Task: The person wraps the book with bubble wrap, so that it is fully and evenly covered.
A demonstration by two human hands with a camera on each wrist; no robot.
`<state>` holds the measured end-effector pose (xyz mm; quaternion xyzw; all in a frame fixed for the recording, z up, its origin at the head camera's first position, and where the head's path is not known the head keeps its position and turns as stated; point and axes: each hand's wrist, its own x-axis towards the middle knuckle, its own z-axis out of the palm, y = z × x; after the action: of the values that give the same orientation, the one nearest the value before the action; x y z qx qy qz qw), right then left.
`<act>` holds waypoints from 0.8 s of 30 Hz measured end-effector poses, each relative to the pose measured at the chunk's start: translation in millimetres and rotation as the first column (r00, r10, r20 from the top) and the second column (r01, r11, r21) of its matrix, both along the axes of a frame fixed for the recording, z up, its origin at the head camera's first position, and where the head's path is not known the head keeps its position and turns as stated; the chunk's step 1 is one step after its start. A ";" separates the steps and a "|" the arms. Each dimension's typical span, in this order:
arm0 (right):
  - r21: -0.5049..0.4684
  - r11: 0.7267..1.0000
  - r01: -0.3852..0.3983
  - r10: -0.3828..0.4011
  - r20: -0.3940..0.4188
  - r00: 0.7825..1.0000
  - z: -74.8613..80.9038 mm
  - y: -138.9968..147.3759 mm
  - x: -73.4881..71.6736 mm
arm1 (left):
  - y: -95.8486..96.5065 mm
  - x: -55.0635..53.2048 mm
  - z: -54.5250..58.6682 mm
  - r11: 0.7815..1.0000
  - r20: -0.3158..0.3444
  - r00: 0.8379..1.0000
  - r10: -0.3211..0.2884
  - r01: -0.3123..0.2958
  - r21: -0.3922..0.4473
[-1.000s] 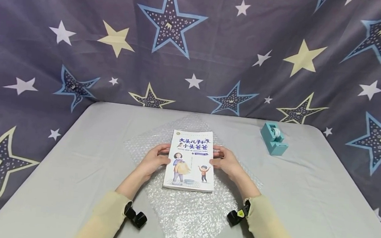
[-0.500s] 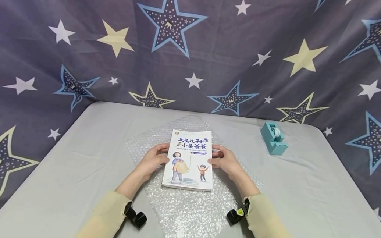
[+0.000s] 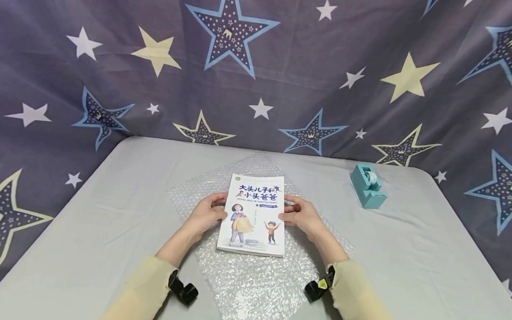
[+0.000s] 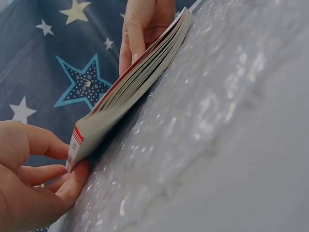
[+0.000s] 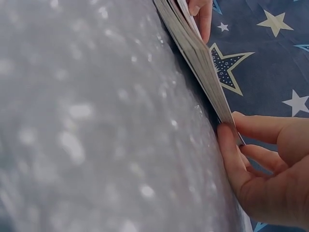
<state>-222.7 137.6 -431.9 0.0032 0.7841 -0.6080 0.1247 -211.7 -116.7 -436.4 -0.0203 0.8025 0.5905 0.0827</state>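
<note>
Evidently, the book (image 3: 252, 224) is held midway between the left hand (image 3: 203, 217) and the right hand (image 3: 308, 220), so neither hand is nearer to it. One long side is gripped by each, around the middle of that side, and no free hand is left. The long axis is pointed almost straight away from the person, cover upward, whereas the bubble wrap (image 3: 256, 289) below is turned cornerwise; the book's sides are thus set aslant to the sheet's edges.

From the head, the printed cover is shown, but the space under it is hidden. By the left wrist view, the spine (image 4: 74, 147) is revealed in the left hand's pinch, along with the slightly parted page edges (image 4: 140, 84). In both wrist views a dark band is seen between the book's near edge and the wrap, so that edge is judged to be raised; whether the far edge is touching cannot be told. Only in the head view is the tape dispenser (image 3: 367, 187) found, well apart on the right of the table (image 3: 389, 288).
</note>
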 end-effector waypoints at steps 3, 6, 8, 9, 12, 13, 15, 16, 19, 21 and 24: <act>0.005 1.000 -0.003 0.003 0.000 1.000 -1.0 -0.4 -0.1 | 0.4 0.7 0.4 0.999 -0.006 1.000 -0.003 0.002 -0.054; 0.012 1.000 0.006 -0.006 0.001 1.000 -0.6 -0.7 -0.1 | 0.7 0.9 0.7 0.996 -0.015 1.000 -0.008 0.006 -0.090; 0.014 1.000 0.010 -0.010 -0.001 1.000 0.0 -0.9 -0.1 | 0.7 1.3 1.2 0.995 -0.022 1.000 -0.010 0.008 -0.099; 0.014 1.000 0.009 -0.009 -0.006 1.000 0.0 -0.9 -0.2 | 0.6 1.4 1.3 0.995 -0.026 1.000 -0.009 0.007 -0.100; 0.029 1.000 0.007 -0.006 -0.014 1.000 0.4 -0.9 -0.6 | 0.1 1.4 0.9 0.994 -0.048 0.999 -0.012 0.007 -0.112; 0.040 0.999 0.005 -0.005 -0.018 1.000 0.6 -0.9 -0.6 | -0.1 1.3 0.8 0.993 -0.056 0.998 -0.011 0.004 -0.121; 0.068 0.998 0.002 -0.001 -0.021 1.000 1.0 -0.8 -0.5 | -0.5 0.9 0.4 0.991 -0.068 0.998 -0.012 0.003 -0.134; 0.080 0.997 0.005 -0.003 -0.016 1.000 1.0 -0.9 -0.6 | -0.7 0.7 0.3 0.989 -0.074 0.997 -0.015 0.004 -0.145; 0.117 0.993 -0.005 0.008 -0.018 1.000 0.5 -0.9 -0.9 | -1.4 0.8 0.7 0.981 -0.082 0.996 -0.022 0.006 -0.193; 0.130 0.991 -0.009 0.010 -0.011 1.000 0.1 -1.3 -1.3 | -1.8 1.0 1.3 0.977 -0.079 0.996 -0.028 0.011 -0.214; 0.157 0.988 -0.008 0.009 -0.005 1.000 -0.4 -2.5 -2.2 | -1.7 1.0 2.1 0.972 -0.074 0.997 -0.033 0.014 -0.237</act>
<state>-224.9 135.1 -432.3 0.0077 0.8298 -0.5440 0.1246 -210.7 -118.4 -434.4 0.0022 0.8697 0.4904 0.0557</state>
